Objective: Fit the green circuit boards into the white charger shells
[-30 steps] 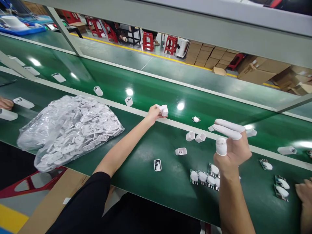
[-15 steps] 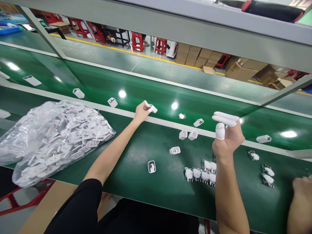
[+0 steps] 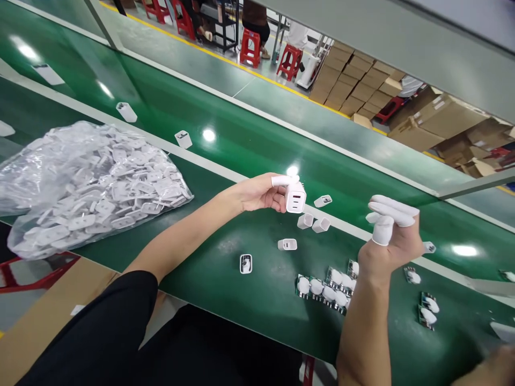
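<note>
My left hand (image 3: 267, 193) grips a white charger housing (image 3: 295, 199), its port face turned toward me. The thumb, in a white finger cot, lies along the top of it. Something small and white shows just behind the housing; I cannot make out what it is. My right hand (image 3: 396, 233) is raised over the right part of the bench, white cots on its fingers, which are stretched out with nothing visible between them. Below and left of it sit several circuit boards (image 3: 329, 293) with white blobs on top. Two upright white housings (image 3: 321, 224) stand near my left hand.
A clear bag of white plastic parts (image 3: 108, 187) lies at the left. More housings rest on the green belt (image 3: 161, 115) behind a pale rail. One housing (image 3: 245, 264) with parts inside stands on the bench (image 3: 209, 279). Another person's blurred hand (image 3: 493, 370) appears lower right.
My left hand has moved right along the rail with the housing, now showing its ports. My right hand has shifted slightly right and down in the picture. The view has tilted.
</note>
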Demonstrator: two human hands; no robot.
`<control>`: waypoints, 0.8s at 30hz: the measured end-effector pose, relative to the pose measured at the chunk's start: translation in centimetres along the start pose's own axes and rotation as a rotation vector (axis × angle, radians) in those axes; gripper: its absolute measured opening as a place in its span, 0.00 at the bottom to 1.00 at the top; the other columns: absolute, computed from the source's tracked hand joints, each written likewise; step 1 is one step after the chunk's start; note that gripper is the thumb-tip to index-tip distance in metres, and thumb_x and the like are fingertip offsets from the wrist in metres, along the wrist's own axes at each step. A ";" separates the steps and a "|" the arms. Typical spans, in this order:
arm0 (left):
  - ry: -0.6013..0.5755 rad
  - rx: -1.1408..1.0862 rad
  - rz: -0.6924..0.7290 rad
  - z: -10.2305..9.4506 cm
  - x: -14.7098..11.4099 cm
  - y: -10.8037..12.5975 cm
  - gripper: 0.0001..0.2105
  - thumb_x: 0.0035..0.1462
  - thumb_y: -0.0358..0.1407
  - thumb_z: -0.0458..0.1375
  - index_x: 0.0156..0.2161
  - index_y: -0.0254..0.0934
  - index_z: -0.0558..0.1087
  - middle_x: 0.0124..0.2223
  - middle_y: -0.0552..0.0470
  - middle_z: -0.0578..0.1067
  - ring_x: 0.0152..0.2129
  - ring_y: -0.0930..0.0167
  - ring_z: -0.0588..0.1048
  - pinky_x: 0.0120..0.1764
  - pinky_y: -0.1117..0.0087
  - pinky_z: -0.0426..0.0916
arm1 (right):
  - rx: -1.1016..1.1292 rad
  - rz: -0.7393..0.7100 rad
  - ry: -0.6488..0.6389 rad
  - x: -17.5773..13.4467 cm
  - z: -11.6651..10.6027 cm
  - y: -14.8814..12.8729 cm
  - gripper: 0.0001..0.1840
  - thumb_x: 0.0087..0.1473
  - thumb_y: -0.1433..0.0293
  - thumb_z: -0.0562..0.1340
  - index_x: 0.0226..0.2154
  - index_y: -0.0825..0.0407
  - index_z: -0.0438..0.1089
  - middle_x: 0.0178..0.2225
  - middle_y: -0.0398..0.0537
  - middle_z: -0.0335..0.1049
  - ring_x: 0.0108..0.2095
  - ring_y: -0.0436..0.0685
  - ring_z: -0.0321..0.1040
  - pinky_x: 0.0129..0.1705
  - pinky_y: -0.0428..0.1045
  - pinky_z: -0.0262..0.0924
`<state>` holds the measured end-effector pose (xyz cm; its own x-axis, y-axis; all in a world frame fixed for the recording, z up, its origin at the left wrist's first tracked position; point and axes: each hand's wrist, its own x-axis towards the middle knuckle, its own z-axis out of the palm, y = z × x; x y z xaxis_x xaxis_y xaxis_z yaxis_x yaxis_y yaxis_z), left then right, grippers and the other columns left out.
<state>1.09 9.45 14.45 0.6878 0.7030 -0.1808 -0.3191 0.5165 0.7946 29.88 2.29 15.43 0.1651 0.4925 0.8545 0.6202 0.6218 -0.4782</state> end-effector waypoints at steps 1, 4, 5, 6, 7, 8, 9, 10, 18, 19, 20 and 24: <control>-0.001 -0.011 -0.005 0.1 0.0 0.1 0.14 0.74 0.42 0.63 0.40 0.31 0.78 0.29 0.47 0.83 0.20 0.73 0.81 0.26 0.75 0.79 | 0.007 0.004 -0.004 -0.1 0.0 0.0 0.10 0.72 0.60 0.66 0.43 0.42 0.84 0.43 0.51 0.83 0.50 0.72 0.83 0.46 0.68 0.77; 0.021 -0.031 -0.021 0.0 0.0 0.3 0.14 0.75 0.43 0.62 0.43 0.30 0.78 0.28 0.47 0.83 0.20 0.72 0.82 0.28 0.74 0.81 | 0.001 0.012 -0.024 -0.3 -0.1 0.1 0.10 0.72 0.61 0.65 0.45 0.41 0.85 0.44 0.51 0.83 0.47 0.71 0.82 0.44 0.68 0.77; 0.030 -0.031 -0.026 0.0 0.0 0.3 0.15 0.75 0.43 0.61 0.43 0.30 0.77 0.28 0.48 0.83 0.21 0.72 0.82 0.29 0.74 0.81 | -0.006 0.016 -0.031 -0.3 -0.1 0.2 0.10 0.72 0.61 0.65 0.45 0.40 0.84 0.45 0.51 0.83 0.47 0.70 0.82 0.43 0.67 0.77; 0.038 -0.031 -0.030 -0.1 -0.1 0.4 0.15 0.75 0.43 0.61 0.44 0.30 0.77 0.28 0.48 0.83 0.21 0.71 0.82 0.30 0.73 0.82 | -0.010 0.021 -0.035 -0.4 -0.1 0.2 0.10 0.72 0.61 0.65 0.45 0.40 0.84 0.45 0.51 0.83 0.46 0.70 0.82 0.42 0.67 0.77; 0.045 -0.030 -0.033 -0.1 -0.1 0.4 0.15 0.76 0.43 0.61 0.45 0.30 0.78 0.28 0.48 0.83 0.22 0.71 0.83 0.31 0.73 0.82 | -0.013 0.025 -0.037 -0.4 -0.1 0.2 0.10 0.72 0.60 0.65 0.45 0.40 0.84 0.45 0.51 0.83 0.45 0.70 0.82 0.42 0.67 0.77; 0.051 -0.029 -0.035 -0.2 -0.1 0.5 0.15 0.76 0.43 0.60 0.46 0.29 0.78 0.28 0.48 0.83 0.22 0.71 0.83 0.31 0.73 0.82 | -0.014 0.028 -0.037 -0.4 -0.1 0.3 0.10 0.72 0.60 0.65 0.45 0.40 0.84 0.46 0.51 0.83 0.45 0.69 0.82 0.41 0.67 0.77; 0.055 -0.027 -0.034 -0.2 -0.2 0.5 0.14 0.76 0.42 0.60 0.47 0.29 0.78 0.29 0.48 0.83 0.22 0.71 0.83 0.31 0.73 0.82 | -0.014 0.029 -0.036 -0.4 -0.1 0.3 0.10 0.72 0.60 0.65 0.45 0.40 0.84 0.45 0.51 0.83 0.45 0.69 0.82 0.42 0.67 0.77; 0.058 -0.023 -0.032 -0.2 -0.2 0.5 0.14 0.76 0.42 0.60 0.47 0.29 0.78 0.29 0.48 0.83 0.22 0.72 0.83 0.30 0.74 0.81 | -0.014 0.027 -0.035 -0.4 -0.1 0.3 0.10 0.72 0.60 0.65 0.45 0.40 0.84 0.45 0.51 0.83 0.45 0.69 0.81 0.42 0.67 0.77; 0.218 0.360 0.139 -2.8 0.8 0.7 0.16 0.69 0.46 0.68 0.42 0.34 0.76 0.36 0.43 0.84 0.27 0.68 0.84 0.33 0.67 0.79 | 0.032 0.027 -0.043 -0.4 0.1 0.5 0.09 0.71 0.61 0.67 0.44 0.42 0.85 0.45 0.50 0.84 0.46 0.69 0.82 0.46 0.67 0.76; 0.331 0.510 0.207 -4.1 1.1 0.7 0.14 0.67 0.44 0.69 0.40 0.35 0.73 0.37 0.44 0.83 0.30 0.67 0.84 0.36 0.65 0.80 | 0.035 0.029 -0.039 -0.4 0.1 0.5 0.09 0.71 0.61 0.67 0.44 0.42 0.85 0.46 0.50 0.84 0.47 0.69 0.82 0.46 0.67 0.76; 0.482 0.679 0.285 -5.7 1.4 0.7 0.14 0.66 0.41 0.71 0.39 0.37 0.70 0.38 0.45 0.83 0.31 0.66 0.84 0.38 0.63 0.80 | 0.038 0.028 -0.033 -0.4 0.1 0.5 0.09 0.71 0.61 0.67 0.44 0.43 0.85 0.46 0.50 0.84 0.47 0.69 0.82 0.46 0.67 0.76; 0.888 1.369 0.348 -12.3 2.2 0.3 0.11 0.62 0.30 0.69 0.40 0.39 0.69 0.45 0.44 0.78 0.41 0.62 0.80 0.47 0.59 0.77 | 0.052 0.009 -0.036 -0.3 0.3 0.3 0.09 0.71 0.62 0.68 0.45 0.43 0.86 0.44 0.49 0.84 0.47 0.67 0.81 0.48 0.65 0.74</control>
<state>-5.56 17.17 7.16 -0.0014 0.9727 0.2320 0.7304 -0.1574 0.6646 29.80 2.53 14.98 0.1418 0.5193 0.8427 0.5781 0.6476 -0.4964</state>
